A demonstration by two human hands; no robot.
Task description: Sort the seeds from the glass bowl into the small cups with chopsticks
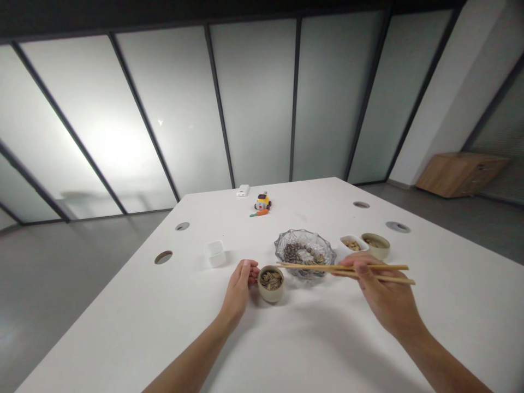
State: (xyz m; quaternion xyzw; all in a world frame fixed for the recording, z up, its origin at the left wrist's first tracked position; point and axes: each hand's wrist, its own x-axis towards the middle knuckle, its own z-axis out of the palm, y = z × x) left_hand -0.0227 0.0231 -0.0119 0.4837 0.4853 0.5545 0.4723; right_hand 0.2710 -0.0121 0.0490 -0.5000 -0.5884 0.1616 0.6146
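Gripping chopsticks [307,267], the right hand [387,297] points their long axis leftward, toward the small cup [271,295] left of its grip. Nearer that cup, the left hand [238,289] curves beside it, unclenched.

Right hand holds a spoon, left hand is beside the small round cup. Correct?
Not quite: the right hand holds chopsticks, not a spoon, as the head view shows. The left hand is beside the small round cup, as you say.
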